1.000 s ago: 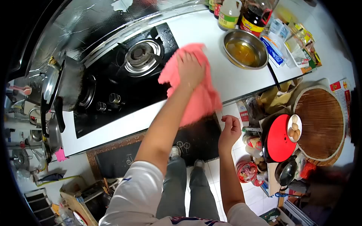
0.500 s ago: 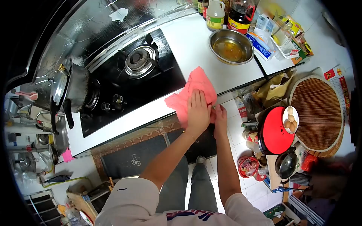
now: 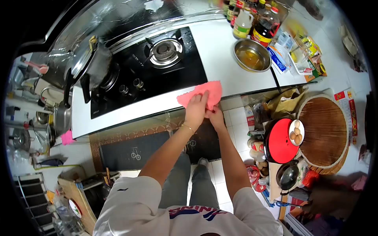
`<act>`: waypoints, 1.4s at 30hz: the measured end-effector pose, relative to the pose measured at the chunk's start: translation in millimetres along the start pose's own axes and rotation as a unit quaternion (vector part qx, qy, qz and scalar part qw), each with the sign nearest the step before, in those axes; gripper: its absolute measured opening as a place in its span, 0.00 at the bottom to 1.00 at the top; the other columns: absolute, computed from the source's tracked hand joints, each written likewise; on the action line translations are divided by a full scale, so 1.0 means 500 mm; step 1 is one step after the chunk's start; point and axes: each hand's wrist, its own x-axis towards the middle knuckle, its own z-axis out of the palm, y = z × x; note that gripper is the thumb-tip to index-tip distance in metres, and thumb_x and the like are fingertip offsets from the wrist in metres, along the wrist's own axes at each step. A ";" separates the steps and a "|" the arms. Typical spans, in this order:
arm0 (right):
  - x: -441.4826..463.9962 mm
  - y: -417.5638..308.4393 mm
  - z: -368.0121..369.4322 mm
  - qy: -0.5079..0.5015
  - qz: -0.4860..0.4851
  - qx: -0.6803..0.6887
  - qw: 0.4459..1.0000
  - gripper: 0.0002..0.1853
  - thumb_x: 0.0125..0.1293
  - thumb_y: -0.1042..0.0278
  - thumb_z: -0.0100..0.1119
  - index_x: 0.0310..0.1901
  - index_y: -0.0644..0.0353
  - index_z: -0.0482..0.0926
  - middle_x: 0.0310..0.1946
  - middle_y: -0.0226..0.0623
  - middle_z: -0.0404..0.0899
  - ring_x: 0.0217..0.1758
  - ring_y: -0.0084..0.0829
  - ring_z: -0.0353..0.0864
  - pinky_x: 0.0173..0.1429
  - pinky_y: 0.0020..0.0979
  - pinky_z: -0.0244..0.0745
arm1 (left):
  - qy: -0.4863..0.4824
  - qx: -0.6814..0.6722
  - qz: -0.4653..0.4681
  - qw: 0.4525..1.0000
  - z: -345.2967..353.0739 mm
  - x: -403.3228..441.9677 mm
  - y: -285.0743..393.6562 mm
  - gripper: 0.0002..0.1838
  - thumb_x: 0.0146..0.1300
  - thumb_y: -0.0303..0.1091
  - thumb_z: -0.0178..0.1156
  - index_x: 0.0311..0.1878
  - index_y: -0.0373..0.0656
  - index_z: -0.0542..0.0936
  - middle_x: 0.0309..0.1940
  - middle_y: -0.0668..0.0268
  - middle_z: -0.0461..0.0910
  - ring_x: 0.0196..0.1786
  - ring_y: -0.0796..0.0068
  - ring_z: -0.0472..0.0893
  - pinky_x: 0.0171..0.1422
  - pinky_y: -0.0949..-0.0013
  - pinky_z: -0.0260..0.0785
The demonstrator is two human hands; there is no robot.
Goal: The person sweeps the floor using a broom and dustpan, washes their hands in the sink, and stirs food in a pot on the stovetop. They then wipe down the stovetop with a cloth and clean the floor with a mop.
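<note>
A pink cleaning cloth [image 3: 212, 91] lies bunched over the front edge of the white countertop [image 3: 157, 103], just below the stove's corner. My left hand [image 3: 195, 109] is on top of it, the fingers bent and pressing into the fabric. Close beside, my right hand [image 3: 215, 117] grips the cloth's lower corner under the counter edge. A small dark-red spot shows by the right fingers; I cannot make out what it is. Nearest to both hands is the black gas stove [image 3: 153, 78], with a bare burner [image 3: 165, 52] at its right.
A pressure cooker [image 3: 92, 65] stands on the left burner, its handles jutting toward the front. At the back right are a metal bowl [image 3: 252, 55] of yellowish liquid and sauce bottles [image 3: 265, 27]. Eggs on a plate [image 3: 296, 132] rest on a red lid [image 3: 281, 141].
My view has shifted. The cloth has been drawn together into a smaller bunch, and its tall upper flap has folded down. Both hands remain on it, the left fingers now more bent.
</note>
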 end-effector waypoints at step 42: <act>-0.196 -0.106 1.154 -0.328 -0.267 -0.399 0.814 0.14 0.55 0.76 0.54 0.44 0.67 0.71 0.41 0.57 0.70 0.44 0.55 0.70 0.50 0.47 0.68 | 0.060 0.196 -0.492 0.846 -0.636 -0.590 -1.022 0.18 0.61 0.49 0.54 0.44 0.45 0.77 0.40 0.54 0.78 0.45 0.56 0.76 0.50 0.53 0.66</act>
